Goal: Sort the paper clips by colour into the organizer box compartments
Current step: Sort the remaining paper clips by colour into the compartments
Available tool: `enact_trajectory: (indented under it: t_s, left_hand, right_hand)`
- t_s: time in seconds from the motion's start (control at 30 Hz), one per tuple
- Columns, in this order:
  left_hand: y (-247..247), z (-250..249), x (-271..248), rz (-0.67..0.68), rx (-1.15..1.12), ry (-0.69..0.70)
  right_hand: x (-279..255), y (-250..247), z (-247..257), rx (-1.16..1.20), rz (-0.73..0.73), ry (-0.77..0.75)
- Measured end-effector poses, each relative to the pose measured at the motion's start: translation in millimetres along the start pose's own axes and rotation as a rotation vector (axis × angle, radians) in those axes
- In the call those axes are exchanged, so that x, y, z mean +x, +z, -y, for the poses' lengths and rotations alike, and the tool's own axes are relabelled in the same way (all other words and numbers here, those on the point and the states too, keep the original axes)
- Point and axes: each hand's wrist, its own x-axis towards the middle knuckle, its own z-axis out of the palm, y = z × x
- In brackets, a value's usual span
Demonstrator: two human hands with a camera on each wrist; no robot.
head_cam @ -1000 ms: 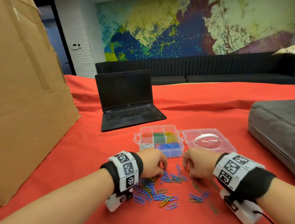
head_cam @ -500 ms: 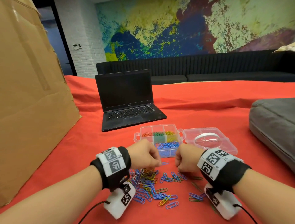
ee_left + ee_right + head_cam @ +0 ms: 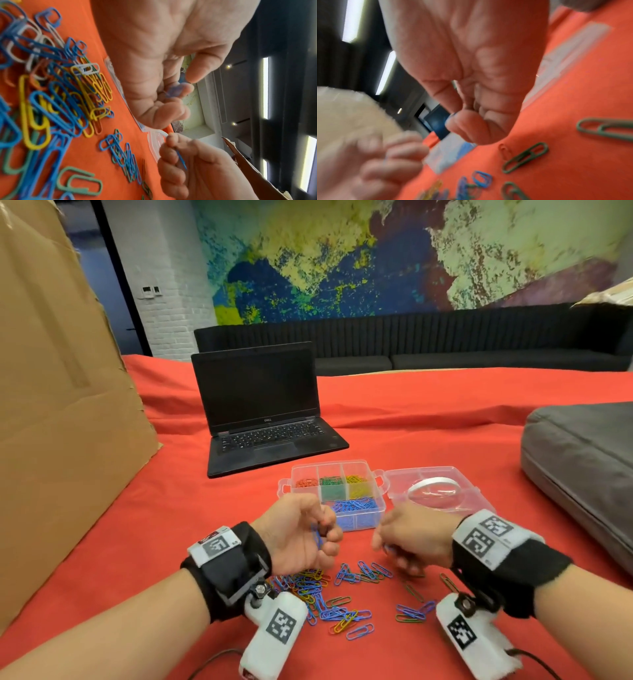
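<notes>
A clear organizer box (image 3: 287, 490) stands open on the red cloth, with orange, green and yellow clips in its back compartments and blue clips (image 3: 356, 505) in front. Loose mixed paper clips (image 3: 317, 587) lie scattered just below my hands. My left hand (image 3: 325, 537) hovers in front of the box, fingers curled round blue clips (image 3: 317, 537); the left wrist view shows the left hand (image 3: 181, 88) pinching them. My right hand (image 3: 387, 549) is curled beside it and pinches a blue clip (image 3: 182, 160), whose tip shows at the right hand (image 3: 453, 119) thumb.
The box's clear lid (image 3: 472, 501) lies to the right with a white ring (image 3: 433, 486) on it. An open laptop (image 3: 263, 419) sits behind the box. A cardboard sheet (image 3: 58, 405) stands at the left and a grey cushion (image 3: 582, 467) at the right.
Both hands have risen off the clip pile and drawn nearer the box. My left wrist has turned so the blue clips in its fingers show.
</notes>
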Motion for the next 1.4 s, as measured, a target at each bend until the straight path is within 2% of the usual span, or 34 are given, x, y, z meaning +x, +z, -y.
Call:
enact_trajectory:
  t_s: [0.07,0.1,0.17,0.23,0.33,0.4,0.47,0.53,0.67,0.73,0.83,0.93,1.0,1.03,1.17,1.23,1.3,1.4]
  left_hand:
    - [0,-1,1,-0.094,0.163,-0.032]
    - [-2,0,3,-0.157,0.345,-0.012]
    - [-3,3,8,-0.282,0.857,0.061]
    - [-1,6,12,-0.311,1.291,0.107]
    - [4,11,16,-0.273,1.537,0.092]
    - [7,12,17,-0.264,1.589,0.097]
    - [9,11,16,-0.268,1.611,0.115]
    - [8,9,14,-0.271,1.603,0.122]
    - [5,10,7,-0.252,1.557,0.128]
    - [7,12,6,-0.259,1.595,0.139]
    - [11,14,6,-0.275,1.66,0.169]
    - [13,12,7,-0.276,1.689,0.191]
    - [14,11,7,-0.275,1.69,0.204]
    - [14,10,6,-0.266,1.689,0.209]
    - [14,11,6,-0.186,1.724,0.187]
    - [14,11,7,-0.131,1.738,0.154]
    - [12,9,6,-0.075,1.727,0.112]
    - [5,4,4,-0.053,1.532,0.081]
  right_hand:
    - [3,3,1,-0.253,-0.005,-0.04]
    - [2,2,2,-0.352,-0.023,-0.06]
    - [0,0,3,-0.445,-0.056,-0.091]
    - [-3,-2,-2,-0.326,-0.045,-0.07]
    - [-11,-4,-9,0.095,-0.002,-0.033]
    - [-14,-5,-11,0.252,-0.002,-0.026]
    - [-11,-4,-11,0.274,-0.035,-0.011]
    - [-6,-2,-8,0.083,-0.081,-0.029]
    - [-4,8,5,-0.598,-0.089,-0.129]
    - [-4,12,8,-0.726,-0.079,-0.137]
    - [-7,12,7,-0.755,-0.056,-0.142]
    - [-12,2,0,-0.656,-0.027,-0.152]
    - [-15,-3,-8,-0.5,-0.032,-0.151]
    - [-17,-5,-13,-0.345,-0.037,-0.139]
    - [-28,-11,-24,0.619,0.088,0.056]
    - [-35,-15,-24,0.81,0.147,0.154]
    - [-41,-16,-22,0.736,0.162,0.183]
    - [-46,-10,-25,0.26,0.062,0.141]
